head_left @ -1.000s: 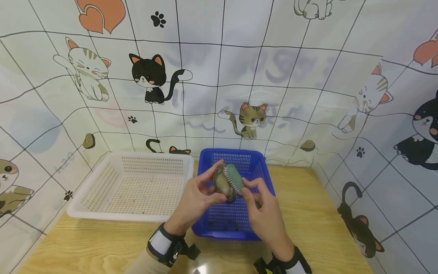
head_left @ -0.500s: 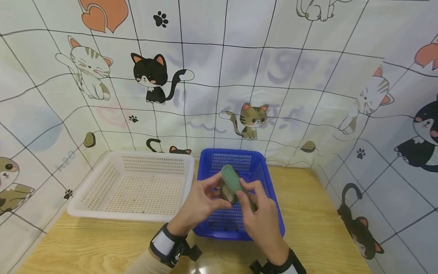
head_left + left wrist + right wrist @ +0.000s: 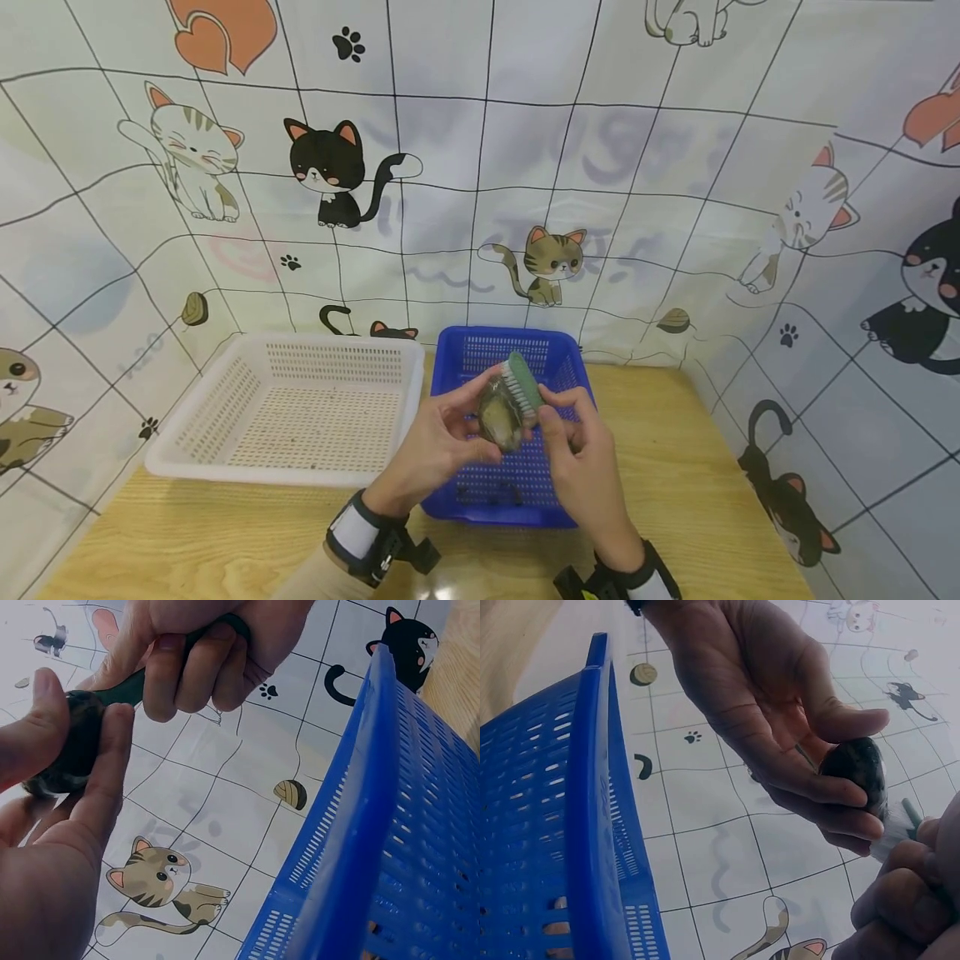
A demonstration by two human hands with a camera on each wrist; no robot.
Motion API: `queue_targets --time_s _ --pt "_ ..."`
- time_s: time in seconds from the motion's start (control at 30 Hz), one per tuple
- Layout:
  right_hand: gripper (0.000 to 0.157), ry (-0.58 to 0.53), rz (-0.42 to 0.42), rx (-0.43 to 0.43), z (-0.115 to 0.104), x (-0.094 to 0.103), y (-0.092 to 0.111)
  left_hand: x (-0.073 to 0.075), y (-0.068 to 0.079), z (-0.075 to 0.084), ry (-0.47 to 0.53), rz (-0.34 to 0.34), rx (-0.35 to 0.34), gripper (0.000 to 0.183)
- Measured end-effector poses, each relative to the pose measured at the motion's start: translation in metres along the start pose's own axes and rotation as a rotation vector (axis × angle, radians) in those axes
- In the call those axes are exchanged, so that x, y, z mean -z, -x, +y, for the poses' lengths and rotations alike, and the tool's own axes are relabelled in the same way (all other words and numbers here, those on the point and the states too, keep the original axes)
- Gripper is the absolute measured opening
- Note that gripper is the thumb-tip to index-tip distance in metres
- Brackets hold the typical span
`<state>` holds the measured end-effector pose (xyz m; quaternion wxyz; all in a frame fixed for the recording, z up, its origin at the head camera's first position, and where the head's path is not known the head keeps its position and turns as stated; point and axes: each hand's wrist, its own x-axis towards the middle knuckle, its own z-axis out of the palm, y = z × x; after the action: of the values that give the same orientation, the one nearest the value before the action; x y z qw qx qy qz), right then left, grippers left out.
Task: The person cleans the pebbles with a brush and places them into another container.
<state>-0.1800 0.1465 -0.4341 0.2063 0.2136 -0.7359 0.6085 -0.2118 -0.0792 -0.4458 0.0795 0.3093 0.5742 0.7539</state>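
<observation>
In the head view my left hand [image 3: 446,429] holds an abalone [image 3: 497,418], thumb on the near side and fingers on the far side. It is an oval with a mottled greenish-brown rim and a paler, yellowish middle turned up. My right hand [image 3: 588,467] grips a green scrub brush [image 3: 525,385] with pale bristles. The bristles meet the abalone's right edge, and the brush back faces right. Both things are above the blue basket. The abalone [image 3: 855,769] looks dark and rounded in the right wrist view. Fingers of the right hand [image 3: 202,667] curl round the handle in the left wrist view.
The blue plastic basket [image 3: 498,517] stands under the hands, with small dark bits on its floor. A wider white basket [image 3: 285,475] is to its left, with a few specks inside. Both rest on a wooden table [image 3: 667,500], before a cat-patterned sheet [image 3: 435,150].
Half a second ago the brush head lay over the abalone, covering much of it. Now it has swung to the abalone's right edge, bristles facing left, and the pale middle shows again.
</observation>
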Motion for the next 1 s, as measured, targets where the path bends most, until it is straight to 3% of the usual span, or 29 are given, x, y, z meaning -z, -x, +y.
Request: queue_targets --time_s 0.13,0.3,0.57,0.73,0.83,1.0 --pt "0.011 -0.008 -0.011 -0.019 -0.002 -0.002 0.003 -0.001 -0.001 -0.001 0.050 0.028 -0.036 0.106" --pt "0.007 0.034 -0.033 0.008 -0.002 -0.007 0.007 -0.002 -0.002 0.000 0.065 0.116 -0.033 0.112" --pt "0.013 0.200 -0.045 0.213 0.006 -0.009 0.011 0.000 -0.002 -0.001 0.037 0.179 0.021 0.111" --pt "0.015 0.347 -0.030 0.326 0.009 -0.007 0.010 -0.003 -0.003 -0.003 -0.049 0.139 0.031 0.104" --pt "0.013 0.370 0.007 0.308 0.009 -0.004 0.006 -0.005 -0.003 -0.003 -0.087 0.103 0.041 0.108" --pt "0.009 0.269 0.031 0.169 0.009 0.004 0.001 -0.005 -0.001 -0.004 -0.084 0.050 0.014 0.110"
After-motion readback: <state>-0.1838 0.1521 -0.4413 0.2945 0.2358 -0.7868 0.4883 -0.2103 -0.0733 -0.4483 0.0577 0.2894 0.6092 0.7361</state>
